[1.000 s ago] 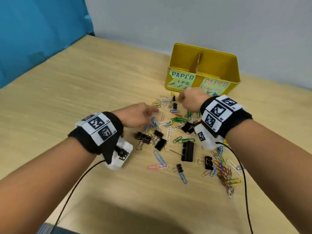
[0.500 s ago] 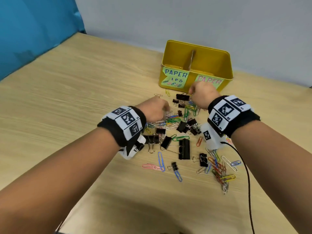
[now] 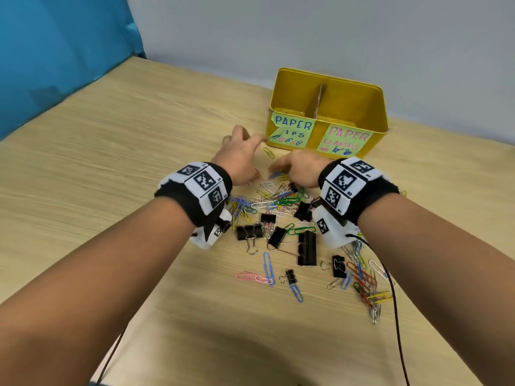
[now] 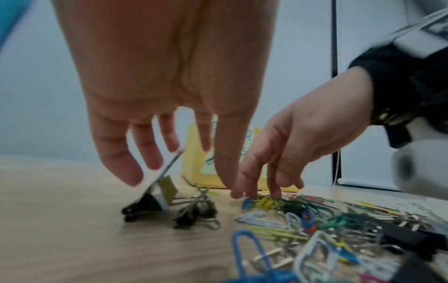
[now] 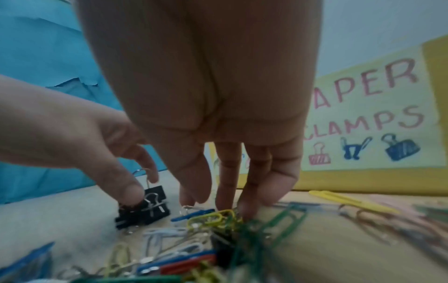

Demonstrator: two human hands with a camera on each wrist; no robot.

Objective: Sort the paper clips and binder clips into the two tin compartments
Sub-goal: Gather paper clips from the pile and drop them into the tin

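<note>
While the heap of paper clips (image 3: 274,200) and binder clips (image 3: 249,232) lay spread on the wooden table (image 3: 111,168) in front of the yellow tin (image 3: 383,112), most of the loose wire clips pointed every which way. A large black binder clip (image 3: 307,247) lay with its long axis running away from the person, toward the tin, and one olive clip (image 3: 269,153) sat alone, slanted, just before the tin's front wall. The tin stood upright with its long side facing the person; a cardboard divider (image 3: 320,100) split it into a left compartment labelled for paper clips and a right one labelled "PAPER CLAMPS". What lay inside either compartment could not be seen.

At the far edge of the heap the right hand (image 3: 299,169) reached down, its fingers (image 5: 266,183) straight and close together, tips touching yellow and green clips; I could not tell that it gripped any. The left hand (image 3: 239,160) hovered just beside it, fingers (image 4: 114,153) spread and relaxed, holding nothing, above two small black binder clips (image 4: 169,206) with one handle tilted up.

Bare tabletop stretched wide to the left and toward the person. To the right, a second tangle of coloured clips (image 3: 365,282) lay near a black cable (image 3: 395,316) trailing from the wrist.
</note>
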